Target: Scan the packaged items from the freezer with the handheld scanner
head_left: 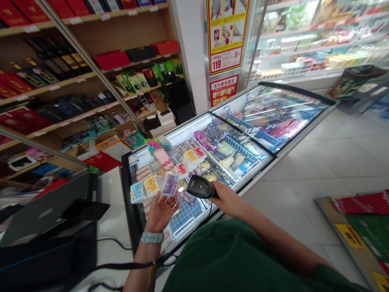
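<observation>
My left hand, with a grey watch on the wrist, grips the lower edge of a clear plastic pack with a purple label. In my right hand is a black barcode scanner, its head turned towards the purple-label pack. Left of that pack, on the glass top of the chest freezer, are a pack with a blue label and one with a yellow label. Behind lie more packs, with a red label and a yellow label, by a blurred pink item.
A white counter with a dark screen and cables stands at my left. Shelves of boxed goods line the back left. The freezer's sliding glass lid extends right. A low display stands at the right.
</observation>
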A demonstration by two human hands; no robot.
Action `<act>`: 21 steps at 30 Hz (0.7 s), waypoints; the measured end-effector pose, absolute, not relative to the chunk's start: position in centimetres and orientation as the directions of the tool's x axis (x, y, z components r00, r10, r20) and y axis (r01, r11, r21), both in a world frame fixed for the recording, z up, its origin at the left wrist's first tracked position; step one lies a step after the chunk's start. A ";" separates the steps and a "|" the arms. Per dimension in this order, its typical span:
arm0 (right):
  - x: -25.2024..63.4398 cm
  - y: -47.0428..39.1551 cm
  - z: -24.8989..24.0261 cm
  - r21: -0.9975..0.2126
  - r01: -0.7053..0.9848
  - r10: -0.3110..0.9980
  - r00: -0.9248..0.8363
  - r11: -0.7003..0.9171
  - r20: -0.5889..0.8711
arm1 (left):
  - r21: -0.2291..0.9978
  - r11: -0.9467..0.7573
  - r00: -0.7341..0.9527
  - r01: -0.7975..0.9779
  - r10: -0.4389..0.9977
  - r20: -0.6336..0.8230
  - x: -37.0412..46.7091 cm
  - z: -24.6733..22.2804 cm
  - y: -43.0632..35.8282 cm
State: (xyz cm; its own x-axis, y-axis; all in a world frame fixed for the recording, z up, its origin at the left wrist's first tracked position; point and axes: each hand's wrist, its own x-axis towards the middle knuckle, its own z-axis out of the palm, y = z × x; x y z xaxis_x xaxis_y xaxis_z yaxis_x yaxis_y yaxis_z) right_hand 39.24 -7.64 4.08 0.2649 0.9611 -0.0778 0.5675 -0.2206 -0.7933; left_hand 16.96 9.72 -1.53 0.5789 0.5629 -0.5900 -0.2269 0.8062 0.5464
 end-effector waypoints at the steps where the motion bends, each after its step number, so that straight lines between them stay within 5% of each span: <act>1: 39.1 -7.7 4.1 -0.795 0.566 0.962 0.262 -0.218 -0.077 | 0.550 0.803 0.571 -0.228 0.568 -0.592 17.0 -1.6 9.6; 21: 38.4 -7.7 5.2 -0.764 0.619 0.980 0.178 -0.182 -0.089 | 0.599 0.780 0.529 -0.184 0.592 -0.608 17.5 -2.4 9.4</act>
